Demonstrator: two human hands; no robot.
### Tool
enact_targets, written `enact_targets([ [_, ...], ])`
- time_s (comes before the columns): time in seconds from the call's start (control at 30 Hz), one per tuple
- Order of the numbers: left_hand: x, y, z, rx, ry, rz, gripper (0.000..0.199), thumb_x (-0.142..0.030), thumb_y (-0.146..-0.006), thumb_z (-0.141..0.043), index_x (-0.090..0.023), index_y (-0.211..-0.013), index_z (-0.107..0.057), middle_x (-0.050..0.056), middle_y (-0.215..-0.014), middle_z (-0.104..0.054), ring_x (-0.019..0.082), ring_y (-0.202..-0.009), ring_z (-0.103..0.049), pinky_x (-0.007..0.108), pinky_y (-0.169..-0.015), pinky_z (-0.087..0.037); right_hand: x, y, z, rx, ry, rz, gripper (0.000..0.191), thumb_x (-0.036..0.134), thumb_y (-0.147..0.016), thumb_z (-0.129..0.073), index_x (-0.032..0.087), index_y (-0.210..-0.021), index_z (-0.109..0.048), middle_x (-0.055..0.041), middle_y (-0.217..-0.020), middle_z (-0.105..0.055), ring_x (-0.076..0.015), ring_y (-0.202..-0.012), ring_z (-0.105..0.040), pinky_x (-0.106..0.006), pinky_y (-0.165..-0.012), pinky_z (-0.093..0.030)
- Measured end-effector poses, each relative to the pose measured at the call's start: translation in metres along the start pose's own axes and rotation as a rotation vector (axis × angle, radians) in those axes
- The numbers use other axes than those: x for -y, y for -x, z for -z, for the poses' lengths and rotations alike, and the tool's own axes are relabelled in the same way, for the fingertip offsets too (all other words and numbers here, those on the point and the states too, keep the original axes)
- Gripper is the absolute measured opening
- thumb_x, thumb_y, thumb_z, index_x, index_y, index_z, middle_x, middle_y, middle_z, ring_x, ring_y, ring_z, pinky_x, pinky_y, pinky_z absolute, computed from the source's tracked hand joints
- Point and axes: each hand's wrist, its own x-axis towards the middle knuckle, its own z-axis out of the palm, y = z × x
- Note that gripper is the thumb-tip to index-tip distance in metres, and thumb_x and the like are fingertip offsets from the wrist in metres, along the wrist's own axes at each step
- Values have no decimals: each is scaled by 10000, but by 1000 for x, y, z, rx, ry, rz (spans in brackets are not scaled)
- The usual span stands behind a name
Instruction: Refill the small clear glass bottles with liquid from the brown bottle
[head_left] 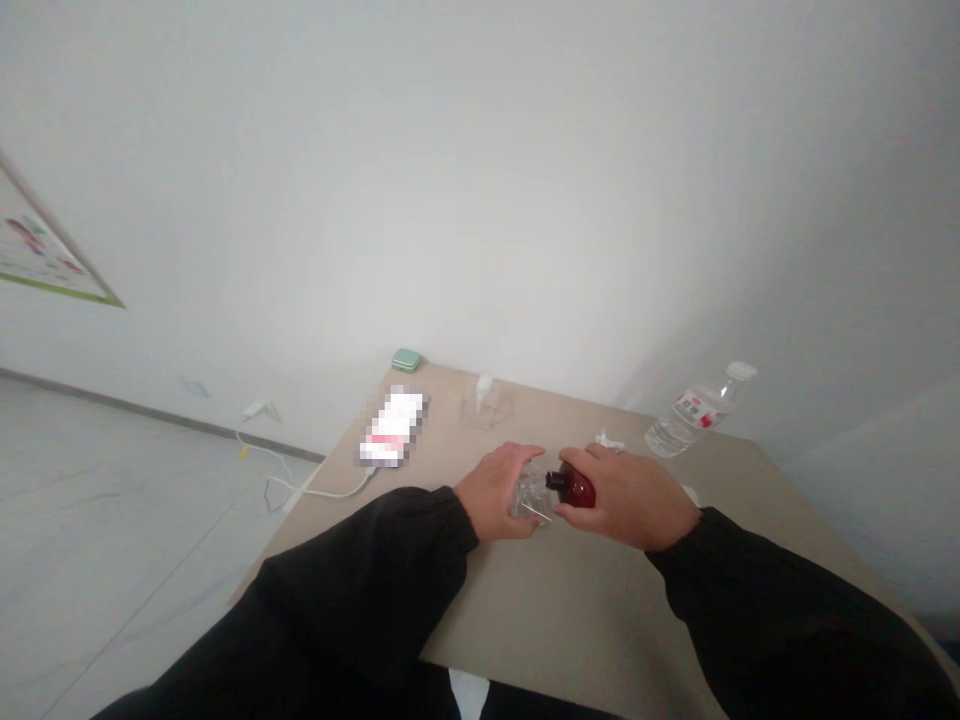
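My left hand (496,492) is wrapped round a small clear container (531,497) on the table, its thumb and fingers on either side. A thin pale line, perhaps a stick or an edge, shows across the container. My right hand (626,495) grips a dark red bottle (580,487) with a black neck. The bottle is tilted on its side, its neck pointing left at the clear container's upper part. Whether the neck touches the container I cannot tell, nor whether liquid is flowing. My right fingers hide part of the bottle.
On the beige table (585,620) stand a clear square bottle with a white top (480,400) and a labelled water bottle (686,415). A phone (392,428) with a white cable (322,492) lies left, near a green case (406,360). White crumpled tissue (611,441) lies behind my right hand.
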Motion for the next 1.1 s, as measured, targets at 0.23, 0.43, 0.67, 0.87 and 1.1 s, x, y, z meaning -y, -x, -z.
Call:
enact_targets([
  [0.23, -1, -1, 1, 7, 6, 11, 886, -302, -583, -782, -182, -1357, -368, 154, -1239, -536, 336, -1140, -544, 537, -989, -473, 0, 0, 0, 3, -9, -3, 464, 584, -795, -581, 252, -1118, -563, -72, -970, -664, -273, -823, -669, -328, -649, -389],
  [0.43, -1, -1, 1, 15, 0, 24, 893, -312, -583, -785, -211, -1363, -361, 136, -1237, -534, 327, -1137, -546, 527, -990, -476, 2, -1, 3, 14, -16, -12, 446, 575, -790, -588, 253, -1099, -577, -70, -964, -666, -266, -820, -668, -327, -655, -396],
  [0.67, 1, 0, -1, 9, 11, 12, 891, -302, -596, -769, -206, -1374, -346, 129, -1253, -523, 323, -1154, -536, 532, -994, -462, 2, 0, 3, 16, -16, -12, 444, 575, -792, -590, 252, -1097, -575, -71, -960, -667, -265, -816, -666, -323, -654, -394],
  [0.87, 0, 0, 0, 6, 24, 18, 881, -323, -595, -771, -189, -1364, -362, 142, -1236, -531, 325, -1135, -543, 532, -985, -463, 2, 0, 3, 14, -6, -9, 452, 585, -790, -591, 253, -1098, -571, -68, -966, -667, -272, -814, -671, -328, -647, -395],
  [1.1, -1, -1, 0, 7, 20, 24, 891, -296, -589, -781, -244, -1367, -350, 131, -1231, -538, 340, -1141, -546, 542, -981, -466, 3, 0, 3, 7, 16, -12, 447, 591, -790, -588, 251, -1080, -573, -69, -954, -667, -276, -810, -676, -330, -637, -395],
])
